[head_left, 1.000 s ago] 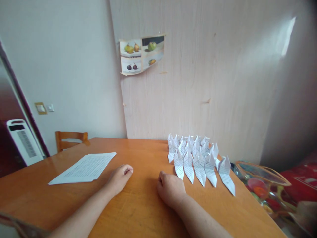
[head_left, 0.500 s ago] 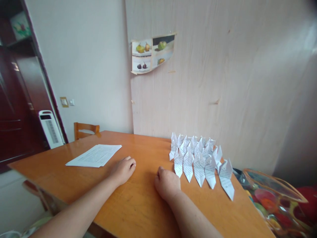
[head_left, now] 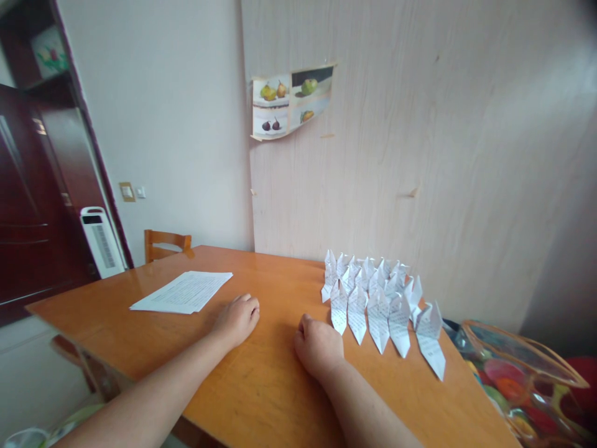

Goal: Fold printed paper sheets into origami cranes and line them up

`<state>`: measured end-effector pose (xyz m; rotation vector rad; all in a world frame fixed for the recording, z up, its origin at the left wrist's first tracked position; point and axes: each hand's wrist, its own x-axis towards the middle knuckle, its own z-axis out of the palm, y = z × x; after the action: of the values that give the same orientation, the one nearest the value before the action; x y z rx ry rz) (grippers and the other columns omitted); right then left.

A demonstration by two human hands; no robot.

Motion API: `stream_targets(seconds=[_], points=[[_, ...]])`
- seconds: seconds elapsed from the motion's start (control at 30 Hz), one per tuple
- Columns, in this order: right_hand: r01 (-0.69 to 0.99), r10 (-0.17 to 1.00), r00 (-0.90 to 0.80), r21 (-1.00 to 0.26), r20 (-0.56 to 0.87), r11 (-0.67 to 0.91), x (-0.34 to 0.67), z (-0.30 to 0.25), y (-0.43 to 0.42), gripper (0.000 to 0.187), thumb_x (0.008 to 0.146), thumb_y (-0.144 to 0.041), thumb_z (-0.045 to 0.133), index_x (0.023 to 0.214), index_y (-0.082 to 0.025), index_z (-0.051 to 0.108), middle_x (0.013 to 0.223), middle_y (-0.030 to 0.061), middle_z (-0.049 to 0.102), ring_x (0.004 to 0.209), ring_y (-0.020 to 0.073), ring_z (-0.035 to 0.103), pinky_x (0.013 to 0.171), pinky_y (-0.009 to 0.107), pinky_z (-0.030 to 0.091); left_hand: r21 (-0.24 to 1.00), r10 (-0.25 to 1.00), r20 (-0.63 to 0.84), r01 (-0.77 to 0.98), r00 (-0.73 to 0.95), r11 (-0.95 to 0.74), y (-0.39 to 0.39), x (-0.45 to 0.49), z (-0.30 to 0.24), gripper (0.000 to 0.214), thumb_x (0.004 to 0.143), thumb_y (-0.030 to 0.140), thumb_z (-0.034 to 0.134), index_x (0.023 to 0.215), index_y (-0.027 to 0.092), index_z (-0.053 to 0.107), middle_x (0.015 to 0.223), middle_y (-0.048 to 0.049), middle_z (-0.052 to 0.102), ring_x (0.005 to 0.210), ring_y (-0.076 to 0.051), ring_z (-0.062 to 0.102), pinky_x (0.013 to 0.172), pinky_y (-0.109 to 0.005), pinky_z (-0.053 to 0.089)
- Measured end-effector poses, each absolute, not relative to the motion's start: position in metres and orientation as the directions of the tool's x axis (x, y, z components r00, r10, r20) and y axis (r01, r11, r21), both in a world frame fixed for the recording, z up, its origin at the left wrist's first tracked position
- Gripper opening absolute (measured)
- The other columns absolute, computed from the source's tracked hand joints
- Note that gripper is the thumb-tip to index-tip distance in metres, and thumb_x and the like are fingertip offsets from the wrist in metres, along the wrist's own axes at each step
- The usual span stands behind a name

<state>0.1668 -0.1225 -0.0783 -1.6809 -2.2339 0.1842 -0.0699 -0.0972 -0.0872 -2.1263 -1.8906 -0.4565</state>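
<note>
Loosely curled in, the fingers of the left hand [head_left: 239, 320] and right hand [head_left: 319, 345] close on nothing visible; both rest on the table [head_left: 261, 398], perhaps for support. Just right of the right hand, folded papers [head_left: 379, 320] stand in rows, probably spaced for order, tapered flaps pointing near. Farther left, a paper stack [head_left: 181, 292] runs lengthwise from near left to far right.

The head-worn camera looks forward and down across the table [head_left: 273, 373].
</note>
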Motion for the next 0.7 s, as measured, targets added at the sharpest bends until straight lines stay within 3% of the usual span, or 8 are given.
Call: stream_targets(seconds=[0.33, 0.7], points=[[0.920, 0.954, -0.244, -0.270, 0.174, 0.285, 0.1659, -0.0782, -0.1250, 0.019, 0.089, -0.028, 0.047, 0.096, -0.024, 0.064, 0.091, 0.0076, 0.076, 0.085, 0.0250, 0.071, 0.065, 0.031, 0.042, 0.008, 0.910, 0.397, 0.991, 0.121, -0.136, -0.0981, -0.0702, -0.0894, 0.018, 0.093, 0.020, 0.044, 0.083, 0.021, 0.060, 0.094, -0.0072, 0.061, 0.090, -0.022, 0.057, 0.075, -0.032, 0.040], [0.928, 0.955, -0.249, -0.241, 0.163, 0.283, 0.1626, -0.0763, -0.1295, 0.016, 0.091, -0.030, 0.048, 0.094, -0.025, 0.064, 0.088, 0.0041, 0.076, 0.083, 0.0210, 0.070, 0.061, 0.028, 0.034, 0.089, 0.917, 0.372, 0.978, 0.143, -0.188, -0.0966, -0.0709, -0.0899, 0.015, 0.092, 0.018, 0.047, 0.084, 0.021, 0.060, 0.098, -0.0089, 0.061, 0.093, -0.024, 0.056, 0.080, -0.035, 0.041]])
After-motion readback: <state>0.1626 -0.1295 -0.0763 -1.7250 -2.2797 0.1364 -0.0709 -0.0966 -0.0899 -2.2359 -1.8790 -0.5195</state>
